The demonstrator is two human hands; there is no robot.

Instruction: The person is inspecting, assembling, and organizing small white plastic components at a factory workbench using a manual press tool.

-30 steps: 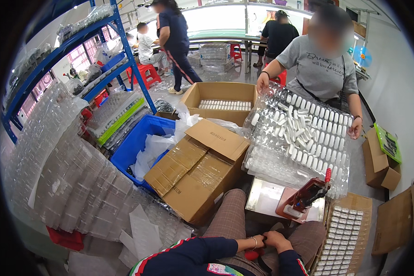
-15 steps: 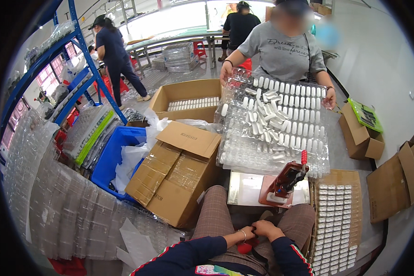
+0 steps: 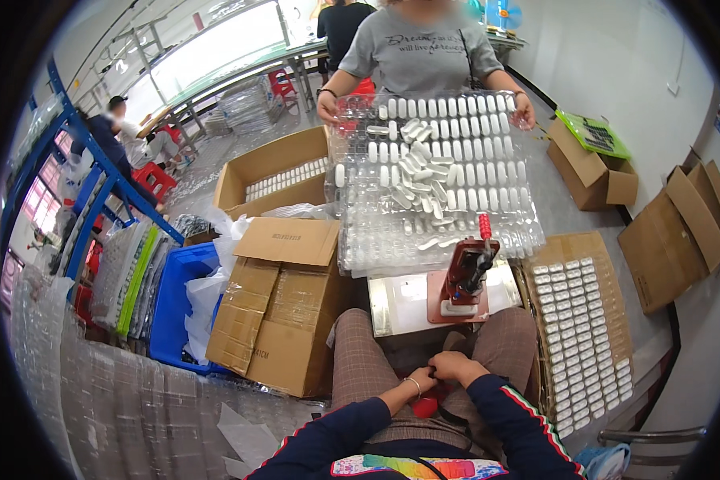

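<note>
Left hand (image 3: 418, 381) and right hand (image 3: 454, 366) meet in the lap, fingers curled and touching, above a small red object (image 3: 425, 406); whether anything is pinched between them cannot be told. Nearest equipment: a hand press (image 3: 466, 276) on a pale metal worktop (image 3: 388, 314) just beyond the knees, untouched by either hand. Its body stands upright, long axis vertical with a slight lean toward the right, and its red grip (image 3: 485, 226) points up (a white part sits at the base, its nature unclear). Beyond it, a co-worker (image 3: 424, 60) holds a clear tray (image 3: 350, 248) by both sides. Arrangement appears partial: ordered white pieces (image 3: 478, 174) fill many cells, long axes pointing away from the seated person, while a loose heap (image 3: 420, 166) lies at all angles and cells at the near left look unfilled. At right, small white items (image 3: 582, 344) lie in close rows on a cardboard sheet (image 3: 566, 248), long axes roughly crosswise; this layout seems largely complete.
</note>
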